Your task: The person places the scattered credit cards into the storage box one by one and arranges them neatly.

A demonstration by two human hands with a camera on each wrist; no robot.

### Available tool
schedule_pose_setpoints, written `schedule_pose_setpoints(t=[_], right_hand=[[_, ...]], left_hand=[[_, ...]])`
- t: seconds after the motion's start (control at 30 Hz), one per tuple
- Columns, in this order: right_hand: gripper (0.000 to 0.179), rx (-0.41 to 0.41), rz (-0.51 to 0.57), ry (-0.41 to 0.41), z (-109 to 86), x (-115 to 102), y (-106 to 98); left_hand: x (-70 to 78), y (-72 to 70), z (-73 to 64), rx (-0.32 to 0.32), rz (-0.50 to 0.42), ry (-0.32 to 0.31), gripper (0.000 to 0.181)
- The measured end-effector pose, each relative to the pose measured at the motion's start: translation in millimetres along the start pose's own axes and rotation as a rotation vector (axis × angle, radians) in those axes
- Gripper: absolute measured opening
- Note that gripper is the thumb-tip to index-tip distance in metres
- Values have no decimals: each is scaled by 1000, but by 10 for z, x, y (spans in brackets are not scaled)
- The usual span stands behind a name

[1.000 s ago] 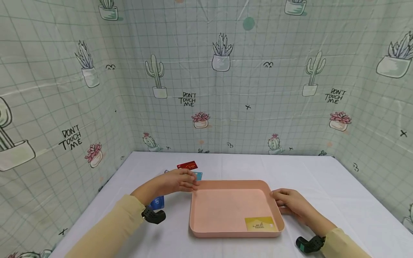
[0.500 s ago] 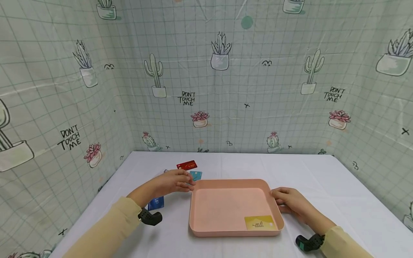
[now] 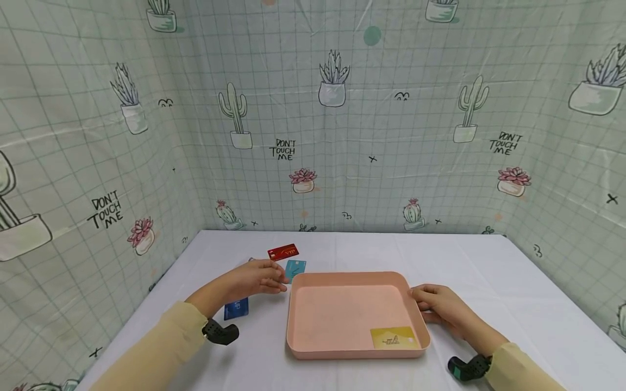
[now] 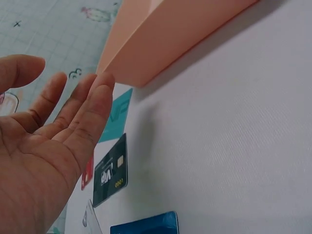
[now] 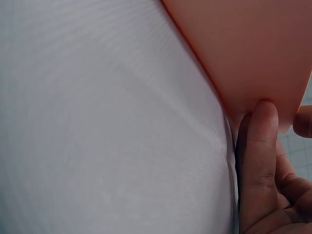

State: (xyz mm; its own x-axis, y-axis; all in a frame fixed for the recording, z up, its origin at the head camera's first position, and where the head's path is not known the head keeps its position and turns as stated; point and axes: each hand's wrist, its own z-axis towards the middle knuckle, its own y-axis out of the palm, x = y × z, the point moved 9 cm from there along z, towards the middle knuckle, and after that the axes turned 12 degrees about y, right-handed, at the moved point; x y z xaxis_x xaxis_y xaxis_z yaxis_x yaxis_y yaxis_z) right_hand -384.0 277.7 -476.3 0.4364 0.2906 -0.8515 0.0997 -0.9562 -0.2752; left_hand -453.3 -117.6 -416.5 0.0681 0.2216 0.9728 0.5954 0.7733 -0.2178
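Looks like we're steadying the pink tray (image 3: 339, 312): right hand (image 3: 442, 308) pinching its right rim, left hand (image 3: 253, 278) relaxed, empty. Next we'd probably grab the teal card (image 3: 296, 268) by its far-left corner.

"VIP" on red card (image 3: 283, 252), dark card (image 4: 111, 169)

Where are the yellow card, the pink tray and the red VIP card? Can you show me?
Yellow card (image 3: 394, 338): head view, on its middle.
Pink tray (image 3: 337, 312): head view, on its bare floor.
Red VIP card (image 3: 283, 252): head view, on its middle.
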Motion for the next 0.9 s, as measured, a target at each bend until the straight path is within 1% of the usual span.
schedule_pose_setpoints(t=[0.17, 0.33, 0.5, 0.73, 0.9], right_hand=[[56, -4, 12, -2, -6, 11, -1], [55, -6, 22, -2, -9, 10, 1], [55, 7, 13, 9, 11, 10, -10], [55, 10, 2, 13, 20, -5, -29], [55, 1, 4, 16, 13, -12, -33]], left_hand=[[-21, -30, -40, -12, -12, 16, 40], [-68, -112, -70, -13, -2, 35, 38], [-117, -230, -106, 33, -3, 10, 38], [-165, -338, -154, 43, 16, -12, 41], [-227, -410, -210, 85, 31, -43, 40]])
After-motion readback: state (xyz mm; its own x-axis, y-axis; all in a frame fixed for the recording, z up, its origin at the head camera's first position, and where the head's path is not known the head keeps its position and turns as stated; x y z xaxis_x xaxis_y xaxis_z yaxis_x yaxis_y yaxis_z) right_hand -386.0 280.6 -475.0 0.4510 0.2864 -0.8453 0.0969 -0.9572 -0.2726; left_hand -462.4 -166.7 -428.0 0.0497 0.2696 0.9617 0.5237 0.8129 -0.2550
